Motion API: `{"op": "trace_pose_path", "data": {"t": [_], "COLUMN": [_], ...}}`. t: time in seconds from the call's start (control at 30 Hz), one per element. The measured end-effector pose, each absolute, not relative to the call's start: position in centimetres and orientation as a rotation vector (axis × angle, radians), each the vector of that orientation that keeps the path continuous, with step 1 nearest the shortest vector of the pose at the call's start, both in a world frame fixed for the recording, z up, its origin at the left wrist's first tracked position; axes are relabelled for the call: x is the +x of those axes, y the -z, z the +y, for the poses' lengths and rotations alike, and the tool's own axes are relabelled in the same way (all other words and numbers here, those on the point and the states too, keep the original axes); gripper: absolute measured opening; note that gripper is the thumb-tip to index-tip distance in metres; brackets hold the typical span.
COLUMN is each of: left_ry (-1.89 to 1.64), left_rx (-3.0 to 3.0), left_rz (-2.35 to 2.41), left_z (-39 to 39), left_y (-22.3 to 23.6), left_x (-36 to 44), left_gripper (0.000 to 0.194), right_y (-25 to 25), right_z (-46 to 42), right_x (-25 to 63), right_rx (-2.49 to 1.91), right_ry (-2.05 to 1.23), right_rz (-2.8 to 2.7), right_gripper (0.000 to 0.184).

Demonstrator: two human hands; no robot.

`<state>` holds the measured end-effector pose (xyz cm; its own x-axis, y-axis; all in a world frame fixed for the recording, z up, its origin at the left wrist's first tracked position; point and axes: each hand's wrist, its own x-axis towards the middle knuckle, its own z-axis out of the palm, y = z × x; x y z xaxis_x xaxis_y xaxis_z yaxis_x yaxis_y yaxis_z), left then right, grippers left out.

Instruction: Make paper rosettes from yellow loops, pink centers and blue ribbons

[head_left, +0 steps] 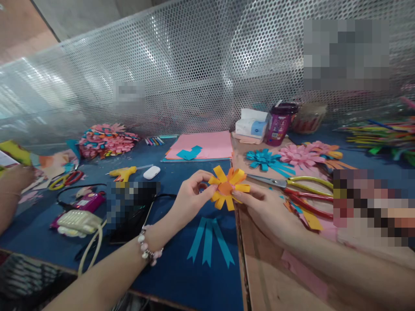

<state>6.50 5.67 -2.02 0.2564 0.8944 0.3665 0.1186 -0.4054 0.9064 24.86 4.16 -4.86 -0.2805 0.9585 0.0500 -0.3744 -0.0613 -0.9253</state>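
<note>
Between both hands I hold a yellow paper flower [226, 188] with looped petals and an orange round centre. My left hand [196, 190] pinches its left side, thumb in front. On the other side, my right hand [251, 201] grips the petals near the centre between thumb and fingers. Below the flower, a blue paper strip piece [209, 242] with three notched tails lies on the blue table. Scissors with yellow and red handles [292, 185] lie just beyond my right hand. A yellow glue gun [125, 173] rests to the left.
Pink paper sheets [204, 144] with blue scraps lie at the back. Finished blue [264, 160] and pink paper flowers [301, 157] sit right, near a purple cup [281, 125] and tissue pack [251, 125]. Left are a phone [132, 216], a cable and another person's hand [16, 181].
</note>
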Motion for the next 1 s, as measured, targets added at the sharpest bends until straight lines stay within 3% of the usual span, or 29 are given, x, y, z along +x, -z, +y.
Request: {"op": "trace_pose_path", "data": {"t": [0.4,0.63,0.77,1.0], "left_ry": [-1.213,-1.184,-1.329,-1.379], "left_rx": [1.759,1.838,2.122,2.756], "left_rz": [0.927,1.010,1.038,0.939], "left_z": [5.5,5.4,5.6,5.7], "left_y": [2.0,2.8,2.8,2.6], "left_x": [6.6,6.7,6.7,6.2], "left_gripper": [0.007,0.019,0.011,0.015], "right_y": [5.1,5.0,5.2,5.2], "right_z": [4.3,4.2,4.3,4.9], "right_x": [24.8,24.9,24.8,24.5], "right_rx": [-0.791,-0.812,-0.839,-0.719], "right_ry": [-1.571,-1.525,-1.499,-1.587], "right_rz": [-1.110,-1.160,-1.007,-0.894], "right_gripper": [0.024,0.030,0.042,0.035]}}
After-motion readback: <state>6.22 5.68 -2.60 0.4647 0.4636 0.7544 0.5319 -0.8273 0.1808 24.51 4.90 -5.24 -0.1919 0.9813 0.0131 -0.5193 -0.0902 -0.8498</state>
